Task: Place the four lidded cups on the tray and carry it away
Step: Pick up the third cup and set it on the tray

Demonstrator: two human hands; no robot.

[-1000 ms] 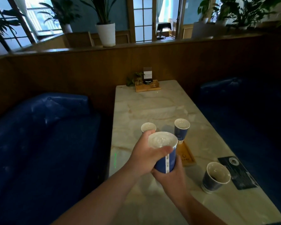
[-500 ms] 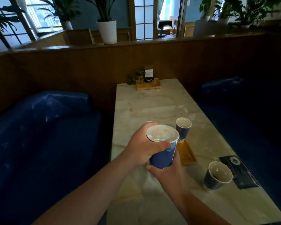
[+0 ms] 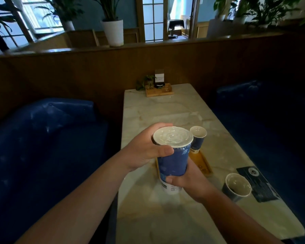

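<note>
The left hand (image 3: pixel 144 152) grips the rim and the right hand (image 3: pixel 187 180) the base of a tall blue paper cup with a clear lid (image 3: pixel 173 155), held above the wooden tray (image 3: pixel 202 163). Set down carelessly, it might knock over the small blue cup (image 3: pixel 197 140) standing there

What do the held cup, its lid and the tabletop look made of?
Held cup: probably paper, matte blue print with a white band at the base. Lid: thin translucent plastic, glossy, moulded rings. Tabletop: marble or marble-look, cream with veining, polished sheen.
</note>
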